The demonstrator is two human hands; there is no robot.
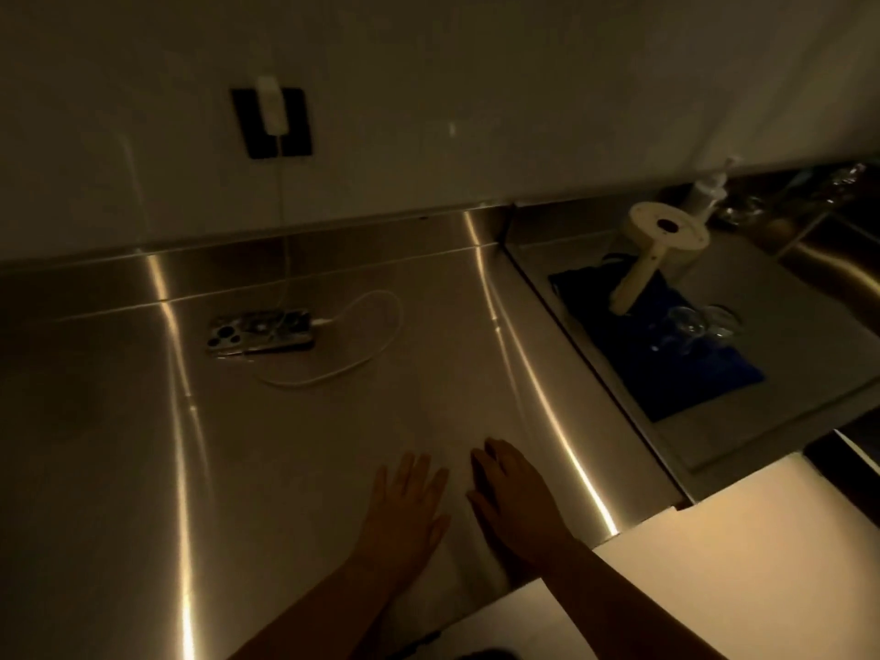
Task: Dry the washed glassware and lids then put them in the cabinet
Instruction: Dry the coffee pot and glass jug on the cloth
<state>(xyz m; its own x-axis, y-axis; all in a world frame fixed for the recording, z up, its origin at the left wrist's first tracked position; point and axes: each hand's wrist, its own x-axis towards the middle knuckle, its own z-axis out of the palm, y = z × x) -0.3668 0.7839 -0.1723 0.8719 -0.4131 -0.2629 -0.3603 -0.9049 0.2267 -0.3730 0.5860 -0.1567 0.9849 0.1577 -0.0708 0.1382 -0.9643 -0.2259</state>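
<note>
My left hand (405,507) lies flat with straight fingers on the steel counter (238,469) near its front edge. Just to its right, my right hand (512,493) rests palm down with fingers slightly bent, holding nothing. Far to the right, clear glasses (700,326) lie on a blue cloth (666,373) on a grey tray. A cream lid with a long stem (652,250) leans there too. Both hands are well apart from the glassware.
A phone (259,332) lies on the counter, plugged by a white cable (362,345) into a wall charger (271,107). A soap pump bottle (709,190) stands at the back right. A white surface (714,540) juts in at the lower right.
</note>
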